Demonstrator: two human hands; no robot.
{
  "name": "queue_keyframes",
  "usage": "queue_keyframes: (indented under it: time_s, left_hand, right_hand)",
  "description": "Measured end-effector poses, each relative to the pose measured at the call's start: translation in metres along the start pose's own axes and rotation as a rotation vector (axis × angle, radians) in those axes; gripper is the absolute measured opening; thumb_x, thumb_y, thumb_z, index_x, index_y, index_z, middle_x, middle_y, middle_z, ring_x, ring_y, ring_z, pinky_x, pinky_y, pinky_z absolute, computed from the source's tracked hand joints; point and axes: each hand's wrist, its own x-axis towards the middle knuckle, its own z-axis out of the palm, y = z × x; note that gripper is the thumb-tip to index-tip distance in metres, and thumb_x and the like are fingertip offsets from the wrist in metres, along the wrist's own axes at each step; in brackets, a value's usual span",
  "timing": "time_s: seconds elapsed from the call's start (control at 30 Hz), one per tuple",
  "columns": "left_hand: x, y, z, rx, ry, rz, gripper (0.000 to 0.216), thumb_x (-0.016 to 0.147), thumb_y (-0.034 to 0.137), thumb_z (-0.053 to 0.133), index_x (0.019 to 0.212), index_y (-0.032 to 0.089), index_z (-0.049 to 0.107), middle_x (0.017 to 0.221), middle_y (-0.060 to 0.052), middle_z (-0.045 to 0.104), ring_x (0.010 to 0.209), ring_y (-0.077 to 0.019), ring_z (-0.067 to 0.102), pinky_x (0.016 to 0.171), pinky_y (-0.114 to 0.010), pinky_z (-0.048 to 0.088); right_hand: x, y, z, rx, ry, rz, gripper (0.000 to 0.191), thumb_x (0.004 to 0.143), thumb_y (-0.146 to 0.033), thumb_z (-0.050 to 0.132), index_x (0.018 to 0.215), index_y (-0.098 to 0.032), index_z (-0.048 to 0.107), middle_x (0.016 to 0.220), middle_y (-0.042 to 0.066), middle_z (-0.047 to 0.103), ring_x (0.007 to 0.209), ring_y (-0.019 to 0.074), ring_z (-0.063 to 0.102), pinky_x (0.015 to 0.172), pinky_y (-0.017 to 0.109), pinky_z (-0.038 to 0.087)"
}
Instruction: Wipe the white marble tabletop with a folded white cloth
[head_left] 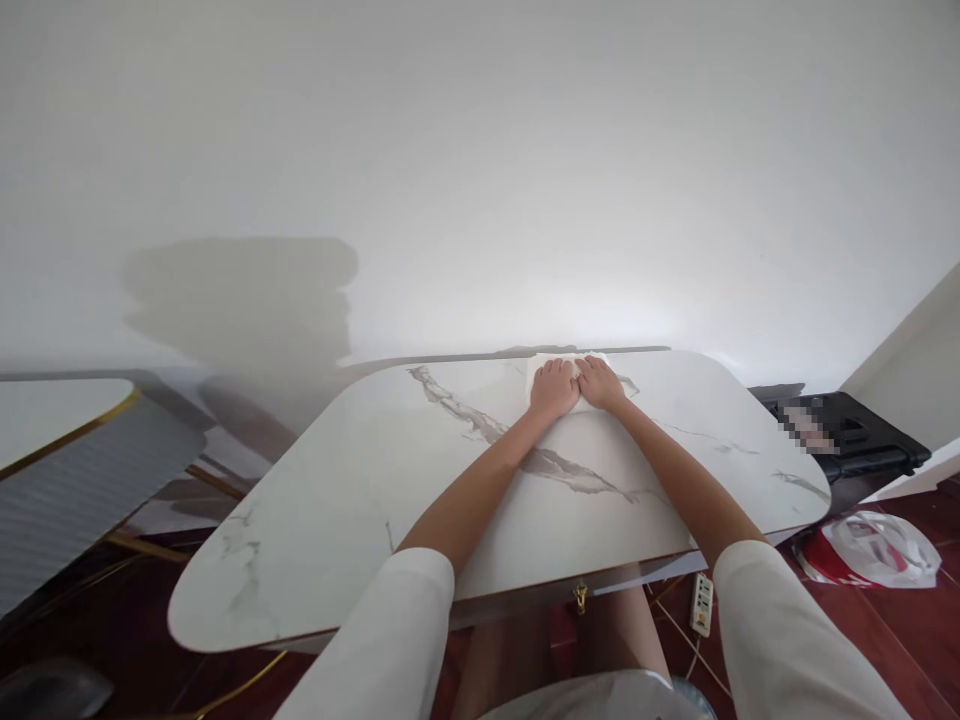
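Both arms reach out to the far edge of a white marble-patterned table (337,500) with rounded corners and grey-brown veins. Beneath my hands is a white cloth (534,368), flat on the tabletop close to the wall; whether it is fabric or paper I cannot tell. My left hand (555,388) presses down on its left part, fingers laid out forward. Right beside it, my right hand (598,382) rests on the cloth's right part, also with fingers extended. The two hands touch or nearly touch at the thumbs. Much of the cloth is covered by them.
A pale wall (480,180) stands directly behind the table. At the left is another table (60,415) with a gold edge. To the right, a black case (862,430) stands near a red-and-white plastic bag (870,550). A power strip (701,605) hangs or lies below the front edge.
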Motion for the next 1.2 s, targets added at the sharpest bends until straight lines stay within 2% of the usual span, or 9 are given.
queue_keyframes:
  time_s: [0.33, 0.53, 0.87, 1.03, 1.2]
  left_hand:
    - [0.042, -0.020, 0.014, 0.032, -0.018, -0.061, 0.026, 0.092, 0.020, 0.038, 0.110, 0.016, 0.057, 0.122, -0.013, 0.059, 0.118, -0.0274, 0.050, 0.101, -0.041, 0.039]
    - [0.052, -0.015, 0.019, 0.065, -0.017, -0.092, 0.028, 0.093, 0.022, 0.038, 0.111, 0.016, 0.058, 0.123, -0.014, 0.059, 0.119, -0.0291, 0.050, 0.102, -0.042, 0.037]
    - [0.071, 0.010, 0.028, 0.078, -0.047, -0.115, 0.034, 0.094, 0.026, 0.035, 0.116, 0.012, 0.058, 0.124, -0.015, 0.060, 0.118, -0.0301, 0.050, 0.100, -0.042, 0.037]
    - [0.071, 0.011, 0.027, 0.053, -0.036, -0.117, 0.032, 0.094, 0.026, 0.036, 0.114, 0.015, 0.059, 0.124, -0.015, 0.060, 0.120, -0.0307, 0.050, 0.101, -0.043, 0.036]
    - [0.055, 0.019, 0.020, 0.021, -0.037, -0.105, 0.032, 0.094, 0.024, 0.036, 0.115, 0.014, 0.058, 0.126, -0.017, 0.058, 0.121, -0.0314, 0.048, 0.101, -0.044, 0.035]
  right_hand:
    - [0.047, 0.010, 0.009, 0.079, -0.008, -0.021, 0.046, 0.096, -0.018, 0.032, 0.139, -0.012, 0.049, 0.139, 0.015, 0.054, 0.129, 0.0259, 0.047, 0.108, 0.039, 0.037]
    - [0.058, 0.022, 0.012, 0.128, -0.063, -0.055, 0.046, 0.097, -0.018, 0.031, 0.139, -0.011, 0.048, 0.139, 0.014, 0.055, 0.130, 0.0236, 0.047, 0.111, 0.037, 0.033]
    - [0.067, 0.058, 0.012, 0.180, -0.088, -0.018, 0.047, 0.097, -0.021, 0.032, 0.140, -0.014, 0.050, 0.145, 0.010, 0.052, 0.135, 0.0215, 0.044, 0.113, 0.037, 0.033]
    - [0.064, 0.057, 0.009, 0.163, -0.074, 0.013, 0.047, 0.097, -0.023, 0.033, 0.140, -0.016, 0.050, 0.147, 0.008, 0.051, 0.135, 0.0218, 0.045, 0.112, 0.038, 0.035]
    - [0.048, 0.051, 0.005, 0.108, -0.044, 0.025, 0.047, 0.097, -0.022, 0.033, 0.141, -0.014, 0.049, 0.144, 0.011, 0.053, 0.134, 0.0224, 0.045, 0.112, 0.037, 0.035]
